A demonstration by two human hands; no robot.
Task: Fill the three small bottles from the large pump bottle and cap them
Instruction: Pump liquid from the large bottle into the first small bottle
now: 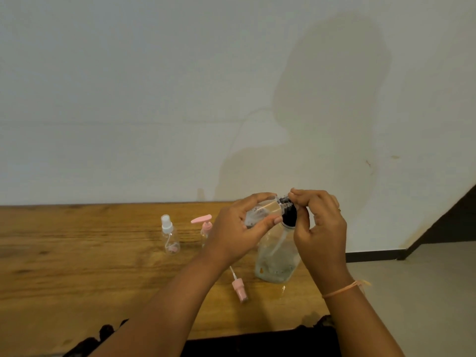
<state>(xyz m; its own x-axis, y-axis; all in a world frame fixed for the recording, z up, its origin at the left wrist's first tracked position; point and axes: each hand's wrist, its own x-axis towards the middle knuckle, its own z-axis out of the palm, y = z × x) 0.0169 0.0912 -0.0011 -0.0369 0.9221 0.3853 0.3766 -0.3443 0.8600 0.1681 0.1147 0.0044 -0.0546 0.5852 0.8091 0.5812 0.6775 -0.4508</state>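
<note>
Lying nearest on the wooden table (77, 266), a loose pink spray cap (239, 289) is waiting on its side with its dip tube pointing away, probably set there so its bottle can be filled. Just beyond it, the large pump bottle (277, 256) is standing upright, its black pump head (289, 217) facing the hands. The left hand (239, 233) is gripping a small clear bottle (262, 212) between thumb and curled fingers, tipping its mouth toward the pump nozzle so liquid can pass straight in. The right hand (319, 228) is curling around the pump head, fingertips pinching at the top, seemingly steadying or pressing it. Farther left, the white-capped spray bottle (168, 235) and the pink pump bottle (204, 228) are standing capped, well apart from the work.
</note>
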